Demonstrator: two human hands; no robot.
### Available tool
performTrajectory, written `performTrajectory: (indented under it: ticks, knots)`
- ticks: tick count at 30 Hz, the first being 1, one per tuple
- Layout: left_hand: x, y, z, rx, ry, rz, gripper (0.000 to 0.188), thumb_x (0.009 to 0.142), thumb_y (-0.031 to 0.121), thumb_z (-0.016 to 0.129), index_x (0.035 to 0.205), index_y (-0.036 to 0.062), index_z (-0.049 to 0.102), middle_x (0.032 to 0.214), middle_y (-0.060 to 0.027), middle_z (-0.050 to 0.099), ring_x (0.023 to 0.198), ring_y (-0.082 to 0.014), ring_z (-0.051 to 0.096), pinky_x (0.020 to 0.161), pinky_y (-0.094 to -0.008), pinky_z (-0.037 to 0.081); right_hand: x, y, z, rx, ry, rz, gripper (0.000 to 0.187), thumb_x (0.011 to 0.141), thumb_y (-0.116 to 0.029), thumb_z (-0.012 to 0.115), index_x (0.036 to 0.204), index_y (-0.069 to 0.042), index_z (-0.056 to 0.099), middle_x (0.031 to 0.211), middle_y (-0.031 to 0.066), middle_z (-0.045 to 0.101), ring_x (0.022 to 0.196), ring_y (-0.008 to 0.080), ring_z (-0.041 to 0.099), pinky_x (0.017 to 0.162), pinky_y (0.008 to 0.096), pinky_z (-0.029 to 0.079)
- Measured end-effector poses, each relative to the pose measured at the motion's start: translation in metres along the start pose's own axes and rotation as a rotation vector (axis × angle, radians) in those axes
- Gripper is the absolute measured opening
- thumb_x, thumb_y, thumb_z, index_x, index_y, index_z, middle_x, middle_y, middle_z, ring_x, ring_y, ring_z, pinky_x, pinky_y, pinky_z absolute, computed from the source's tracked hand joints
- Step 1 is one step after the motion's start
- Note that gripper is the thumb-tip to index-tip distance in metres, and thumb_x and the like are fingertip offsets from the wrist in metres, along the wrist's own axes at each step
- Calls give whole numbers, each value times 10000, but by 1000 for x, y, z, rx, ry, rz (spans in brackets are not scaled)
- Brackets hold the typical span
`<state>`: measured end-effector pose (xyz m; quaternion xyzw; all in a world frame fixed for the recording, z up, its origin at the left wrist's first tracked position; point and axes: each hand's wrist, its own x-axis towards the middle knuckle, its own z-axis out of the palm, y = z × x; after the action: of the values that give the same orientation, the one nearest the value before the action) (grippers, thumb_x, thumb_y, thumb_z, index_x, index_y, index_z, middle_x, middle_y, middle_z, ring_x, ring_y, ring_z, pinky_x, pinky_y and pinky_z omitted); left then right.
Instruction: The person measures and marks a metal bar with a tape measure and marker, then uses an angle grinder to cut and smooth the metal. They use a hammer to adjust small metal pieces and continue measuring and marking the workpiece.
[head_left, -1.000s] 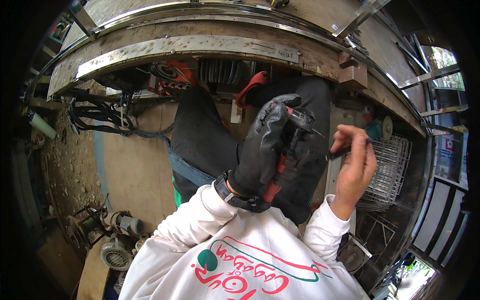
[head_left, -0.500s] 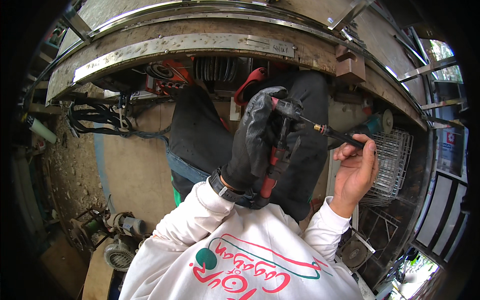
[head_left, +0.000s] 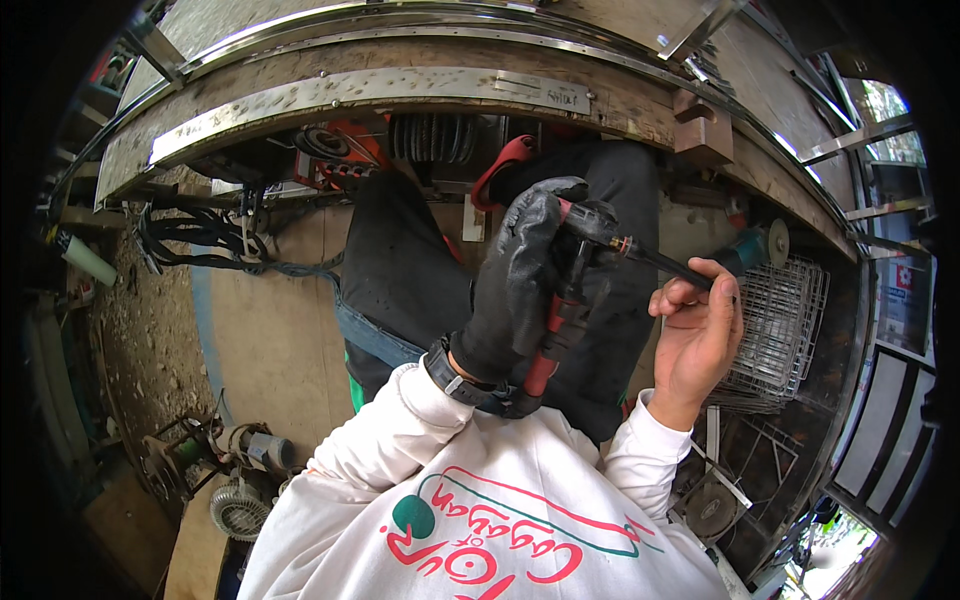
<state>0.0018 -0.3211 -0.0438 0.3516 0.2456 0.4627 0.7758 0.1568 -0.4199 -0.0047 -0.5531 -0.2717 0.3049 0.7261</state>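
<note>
My left hand (head_left: 512,270), in a black glove, is closed around the head end of a TIG welding torch (head_left: 545,365). The torch's red and black handle hangs down toward my lap. A long black back cap (head_left: 665,265) with a brass-coloured end is pinched at its far end by the thumb and fingers of my bare right hand (head_left: 702,335). Its brass end sits against the right side of the torch head. Whether it is seated inside cannot be seen. The gloved fingers partly hide the head.
Ahead of my knees runs a wooden bench (head_left: 630,105) with metal strips. An angle grinder (head_left: 755,246) and a stack of wire grids (head_left: 780,325) lie at the right. Dark cables (head_left: 190,238) bunch at the left, and a motor (head_left: 240,508) stands at the lower left.
My right hand has moved left with the back cap. The thin rod visible between cap and torch head is now hidden, and the cap's brass end meets the head.
</note>
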Motion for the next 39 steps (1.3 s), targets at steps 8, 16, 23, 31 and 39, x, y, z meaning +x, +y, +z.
performTrajectory:
  ticks: [8,16,23,31,39]
  knots:
    - [-5,8,4,-157,10,-187,375,1143,307,524,1427,65,567,1166,-35,709,1000,-82,671,827,-250,561,0,4,-17,57,-148,37,312,1083,-213,610,1213,63,672,879,155,749,703,204,676,688,356,580]
    - [-5,3,6,-335,-1,-147,354,1121,244,588,1419,54,575,1150,-18,701,1009,-70,673,871,-240,568,0,-2,-20,-309,-140,-9,299,1011,-203,737,1154,57,704,812,131,745,630,169,660,609,285,552]
    - [-4,10,7,-84,-2,-101,381,1147,286,502,1399,16,595,1200,-37,687,1071,-90,634,963,-267,514,9,-16,-30,-453,-209,103,310,997,-270,778,1090,18,709,807,45,693,639,74,598,574,193,427]
    - [-5,3,3,-321,3,-116,335,1129,247,572,1395,46,592,1138,-22,708,1002,-59,669,855,-218,562,15,-18,-33,-489,-208,128,318,906,-186,877,1097,-1,703,877,6,680,676,52,577,612,193,439]
    - [-4,5,1,-338,-24,-174,340,1132,242,564,1407,43,578,1153,-15,697,1032,-62,664,888,-229,557,12,-17,-37,-455,-184,156,338,927,-228,857,1123,1,704,952,20,693,694,35,573,613,178,426]
